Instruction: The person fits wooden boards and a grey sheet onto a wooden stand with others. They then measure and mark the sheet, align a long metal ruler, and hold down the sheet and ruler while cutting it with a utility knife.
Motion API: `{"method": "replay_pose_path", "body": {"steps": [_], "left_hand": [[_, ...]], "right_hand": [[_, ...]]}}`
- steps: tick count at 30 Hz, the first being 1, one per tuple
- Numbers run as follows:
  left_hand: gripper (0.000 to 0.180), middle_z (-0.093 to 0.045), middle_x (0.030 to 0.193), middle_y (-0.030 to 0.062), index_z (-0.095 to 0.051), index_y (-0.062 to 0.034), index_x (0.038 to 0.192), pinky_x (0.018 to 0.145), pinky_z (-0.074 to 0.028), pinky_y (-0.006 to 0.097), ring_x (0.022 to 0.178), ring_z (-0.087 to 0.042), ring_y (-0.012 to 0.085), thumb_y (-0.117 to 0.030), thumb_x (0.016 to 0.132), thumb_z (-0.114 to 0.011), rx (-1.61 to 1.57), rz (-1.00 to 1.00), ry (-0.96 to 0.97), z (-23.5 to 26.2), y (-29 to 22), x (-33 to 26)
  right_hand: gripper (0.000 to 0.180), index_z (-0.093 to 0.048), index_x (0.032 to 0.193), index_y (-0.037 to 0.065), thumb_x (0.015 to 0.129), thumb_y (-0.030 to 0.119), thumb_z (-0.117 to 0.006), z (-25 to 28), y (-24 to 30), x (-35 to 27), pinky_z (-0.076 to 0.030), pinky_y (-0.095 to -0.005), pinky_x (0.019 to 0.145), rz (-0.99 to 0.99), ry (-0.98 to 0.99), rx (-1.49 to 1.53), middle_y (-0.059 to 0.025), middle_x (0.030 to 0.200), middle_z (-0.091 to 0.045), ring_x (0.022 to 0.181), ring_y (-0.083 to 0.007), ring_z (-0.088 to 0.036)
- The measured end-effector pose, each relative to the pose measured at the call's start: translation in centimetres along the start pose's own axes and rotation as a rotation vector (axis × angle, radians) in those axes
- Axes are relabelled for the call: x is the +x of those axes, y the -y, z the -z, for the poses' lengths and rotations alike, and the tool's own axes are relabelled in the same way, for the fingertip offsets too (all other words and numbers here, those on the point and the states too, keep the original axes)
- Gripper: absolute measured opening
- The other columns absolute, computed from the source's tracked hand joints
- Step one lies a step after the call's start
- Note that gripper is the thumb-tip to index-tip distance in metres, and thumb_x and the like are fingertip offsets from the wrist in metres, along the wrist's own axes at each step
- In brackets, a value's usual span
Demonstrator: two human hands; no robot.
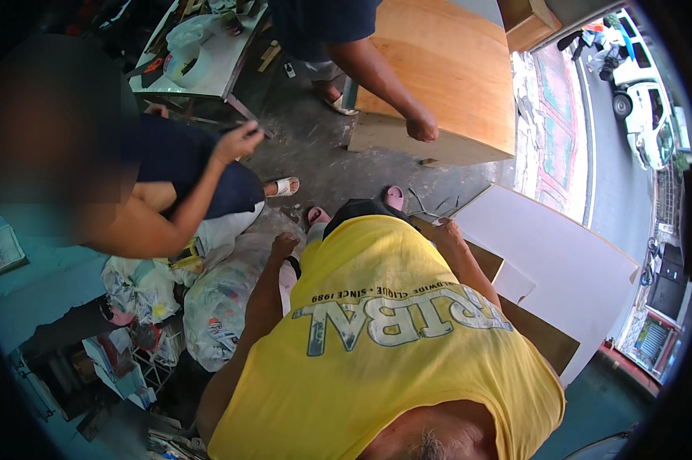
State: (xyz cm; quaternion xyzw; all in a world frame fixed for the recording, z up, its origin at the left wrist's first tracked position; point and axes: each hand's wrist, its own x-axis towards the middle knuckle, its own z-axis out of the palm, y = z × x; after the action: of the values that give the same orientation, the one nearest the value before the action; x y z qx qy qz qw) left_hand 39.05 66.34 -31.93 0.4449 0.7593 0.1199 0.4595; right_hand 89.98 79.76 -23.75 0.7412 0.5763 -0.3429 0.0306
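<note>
Fingers curled, the left hand [286, 244] hung left of center; the right hand [448, 230] sat beside a white panel [549, 249] at frame right. Neither's grasp could be told. Supporting the panel evenly seemed wisest.

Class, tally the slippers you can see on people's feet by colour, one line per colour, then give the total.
Pink slippers: 2
White slippers: 2
Total in view: 4
</note>
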Motion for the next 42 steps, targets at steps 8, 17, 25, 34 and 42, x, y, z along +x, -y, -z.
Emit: {"method": "replay_pose_path", "body": {"steps": [8,17,25,34,42], "left_hand": [[0.046,-0.063,0.092,0.0154,-0.058,-0.0012,0.1,0.073,-0.048,0.032,0.085,-0.062,0.0243,-0.029,0.066,-0.071,-0.151,-0.061,0.046,0.7,-0.6,0.7],[0.046,-0.061,0.097,0.0171,-0.057,-0.0025,0.104,0.075,-0.048,0.032,0.09,-0.061,0.0252,-0.028,0.068,-0.07,-0.019,-0.058,0.192,4.0,2.8,-1.1],[0.044,-0.062,0.09,0.0184,-0.057,-0.0004,0.099,0.074,-0.047,0.036,0.083,-0.061,0.03,-0.03,0.068,-0.069,0.056,-0.128,0.128,3.5,5.9,-0.9],[0.044,-0.062,0.091,0.0182,-0.056,-0.0006,0.101,0.075,-0.047,0.036,0.085,-0.06,0.0309,-0.032,0.071,-0.065,0.301,-0.387,0.1,1.2,0.6,-1.7],[0.038,-0.061,0.097,0.0156,-0.056,-0.0006,0.1,0.076,-0.047,0.033,0.089,-0.059,0.027,-0.024,0.072,-0.066,0.31,-0.301,0.165,2.7,-4.9,-3.6]], "right_hand": [[0.033,-0.061,0.093,0.003,0.071,0.027,-0.061,-1.1,-0.1,-1.3,-0.046,-0.0388,0.068,0.025,-0.079,0.047,-0.0208,0.08,-0.061,0.08,-0.0315,-0.06],[0.028,-0.06,0.079,0.002,0.075,0.029,-0.052,-4.3,2.9,-7.7,-0.045,-0.0417,0.069,0.112,-0.019,-0.091,-0.0185,0.085,-0.06,0.082,-0.0364,-0.057],[0.037,-0.061,0.086,0.001,0.075,0.036,-0.056,-5.1,0.1,-7.6,-0.046,-0.0402,0.074,0.039,0.015,-0.02,-0.0191,0.092,-0.059,0.086,-0.035,-0.056],[0.038,-0.058,0.098,0.001,0.071,0.028,-0.061,-4.2,0.1,-2.7,-0.048,-0.0386,0.074,0.027,-0.009,0.124,-0.0186,0.088,-0.062,0.084,-0.0326,-0.06],[0.036,-0.06,0.083,0.0,0.072,0.034,-0.062,-10.1,-5.5,-3.3,-0.048,-0.0415,0.068,0.0,0.015,0.067,-0.0202,0.081,-0.06,0.08,-0.0343,-0.059]]}}
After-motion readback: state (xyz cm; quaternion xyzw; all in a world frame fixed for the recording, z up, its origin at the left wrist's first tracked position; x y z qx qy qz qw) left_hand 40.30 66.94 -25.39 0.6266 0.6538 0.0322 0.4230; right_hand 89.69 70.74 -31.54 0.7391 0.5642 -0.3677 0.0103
